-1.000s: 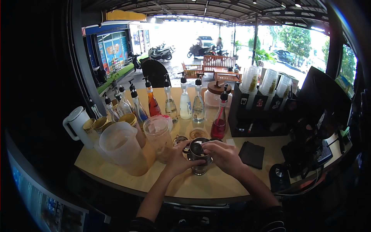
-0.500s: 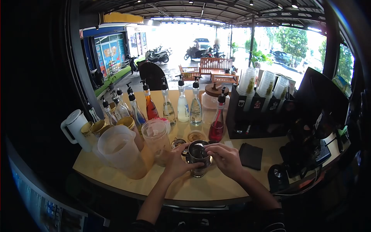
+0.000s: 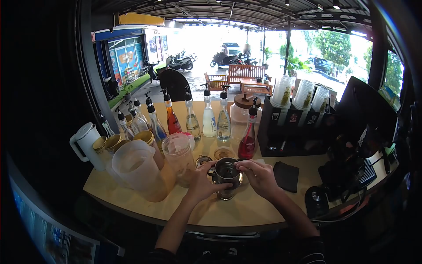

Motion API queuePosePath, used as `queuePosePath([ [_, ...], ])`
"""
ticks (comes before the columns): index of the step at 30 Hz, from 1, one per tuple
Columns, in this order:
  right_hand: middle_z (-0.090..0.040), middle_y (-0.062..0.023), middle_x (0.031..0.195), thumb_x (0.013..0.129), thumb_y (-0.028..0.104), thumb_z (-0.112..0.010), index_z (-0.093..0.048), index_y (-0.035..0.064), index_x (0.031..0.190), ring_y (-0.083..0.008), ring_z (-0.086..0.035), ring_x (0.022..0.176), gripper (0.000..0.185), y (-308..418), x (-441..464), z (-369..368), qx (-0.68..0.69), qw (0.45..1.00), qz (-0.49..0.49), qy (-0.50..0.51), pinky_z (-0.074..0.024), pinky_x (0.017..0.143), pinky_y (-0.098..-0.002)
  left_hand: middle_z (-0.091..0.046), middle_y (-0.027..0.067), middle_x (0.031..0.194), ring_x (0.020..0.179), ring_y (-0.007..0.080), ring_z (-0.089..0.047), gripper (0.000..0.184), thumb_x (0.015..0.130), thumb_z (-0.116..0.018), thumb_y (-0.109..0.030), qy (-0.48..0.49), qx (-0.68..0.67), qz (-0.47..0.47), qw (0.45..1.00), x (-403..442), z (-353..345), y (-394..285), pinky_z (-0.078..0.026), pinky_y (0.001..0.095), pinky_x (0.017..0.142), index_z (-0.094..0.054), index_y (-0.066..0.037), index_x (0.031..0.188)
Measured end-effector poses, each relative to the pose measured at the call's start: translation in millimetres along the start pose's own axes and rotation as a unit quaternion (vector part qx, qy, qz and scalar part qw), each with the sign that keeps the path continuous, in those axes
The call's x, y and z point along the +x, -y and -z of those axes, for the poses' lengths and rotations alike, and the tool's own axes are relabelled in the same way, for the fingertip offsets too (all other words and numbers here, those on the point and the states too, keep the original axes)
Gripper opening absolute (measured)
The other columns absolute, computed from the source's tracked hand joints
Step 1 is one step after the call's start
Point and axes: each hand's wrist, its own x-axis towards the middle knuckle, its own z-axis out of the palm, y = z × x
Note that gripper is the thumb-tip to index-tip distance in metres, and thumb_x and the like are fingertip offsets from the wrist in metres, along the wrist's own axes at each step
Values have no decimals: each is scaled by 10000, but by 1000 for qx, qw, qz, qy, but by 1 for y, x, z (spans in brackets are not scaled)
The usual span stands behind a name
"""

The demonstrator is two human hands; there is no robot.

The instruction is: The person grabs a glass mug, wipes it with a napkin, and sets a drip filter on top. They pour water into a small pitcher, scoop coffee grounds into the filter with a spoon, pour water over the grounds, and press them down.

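A shiny metal cup [image 3: 226,169] stands upright near the counter's front edge, on top of a lower vessel [image 3: 227,197] that is mostly hidden. My left hand [image 3: 203,182] grips the cup's left side, its thumb stretched across the front. At the cup's right rim, my right hand [image 3: 257,177] is closed in a pinch. Whatever lies between those fingertips is too small to make out. Inside the cup the surface is dark and reflective. Just behind my left hand rests a small round metal piece [image 3: 203,161], beside a round lid [image 3: 224,152].
Left of my hands stand a large frosted pitcher [image 3: 137,169] and a clear plastic jar [image 3: 177,154]. Pump bottles [image 3: 192,123] line the back, with a red one [image 3: 247,143] nearer. A dark folded cloth [image 3: 286,177] and a cup rack [image 3: 285,132] are at right.
My right hand has shifted slightly right along the cup's rim, and more of the cup's inside shows. My left hand keeps its hold.
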Motion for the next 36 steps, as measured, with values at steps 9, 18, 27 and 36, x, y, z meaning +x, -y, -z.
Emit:
queuePosePath([
  [9,-663,-135,921,867,52,-581,-608,3,989,-266,-669,818,135,0,0,-1,-1,1000,-7,15,-535,702,-336,-628,152,1047,1033,270,-591,791,525,-860,-412,-4,-9,-5,1000,0,-1,1,-444,382,929,-568,-12,1141],
  [18,-643,-129,944,763,2,-657,-556,5,1014,-271,-661,809,270,-8,-5,4,-87,989,121,13,-544,684,-333,-618,149,1070,1049,274,-583,823,526,-859,-422,4,3,9,1000,1,-3,8,-438,386,936,-548,-28,1178],
  [27,-623,-121,924,744,-7,-660,-548,7,970,-257,-655,797,253,-2,-6,4,-138,974,170,55,-541,657,-345,-618,143,1063,1047,269,-582,814,523,-864,-415,3,-6,3,1000,0,-1,2,-441,388,931,-551,-27,1166],
  [36,-633,-126,922,823,19,-609,-562,7,969,-289,-652,794,153,0,-1,-7,-32,998,49,0,-531,667,-321,-609,139,1047,1016,267,-593,804,523,-866,-394,-18,3,-17,1000,0,-7,8,-461,373,903,-541,-10,1152],
])
